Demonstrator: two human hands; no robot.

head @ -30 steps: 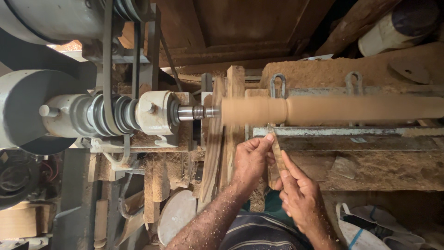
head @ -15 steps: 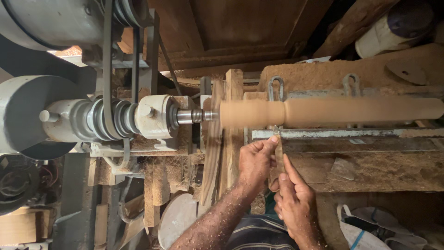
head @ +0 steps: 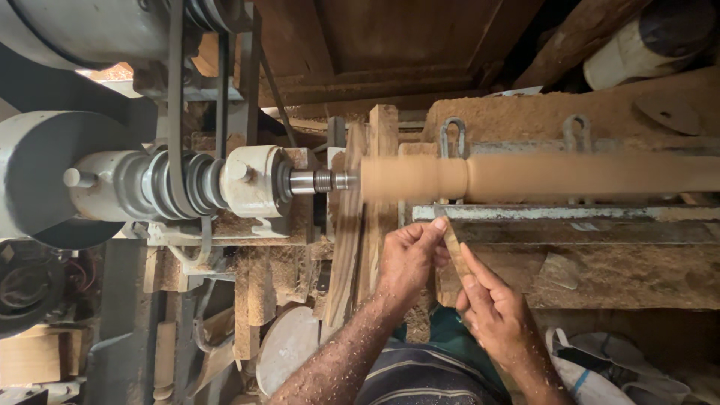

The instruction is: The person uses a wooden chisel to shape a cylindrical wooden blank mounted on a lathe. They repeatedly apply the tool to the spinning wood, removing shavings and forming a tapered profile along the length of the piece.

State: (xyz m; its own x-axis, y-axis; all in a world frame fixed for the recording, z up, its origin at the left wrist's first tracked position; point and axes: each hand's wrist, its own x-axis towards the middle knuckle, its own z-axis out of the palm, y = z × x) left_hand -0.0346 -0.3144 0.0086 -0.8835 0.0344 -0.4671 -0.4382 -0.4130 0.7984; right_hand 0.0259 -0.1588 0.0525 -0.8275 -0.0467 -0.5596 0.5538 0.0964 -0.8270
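Pulley (head: 176,184): far left of the workpiece, belt looped over it.
Spindle (head: 322,181): just left of workpiece, meets its end.
Workpiece (head: 540,177): pale wood cylinder, blurred, lies level across the lathe.
Tool rest (head: 570,214): metal bar just below workpiece.
L hand (head: 409,259): below workpiece's left end, fingers pinched shut on top of my thin wood stick (head: 452,244).
R hand (head: 499,315): lower, closed round the stick's bottom; stick tip at rest's edge.

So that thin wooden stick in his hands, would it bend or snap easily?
Probably fairly stiff: the thin stick looks straight between the left hand and right hand. Likely light, since fingertips alone pinch it. Being so slim, it might snap under hard pressure.
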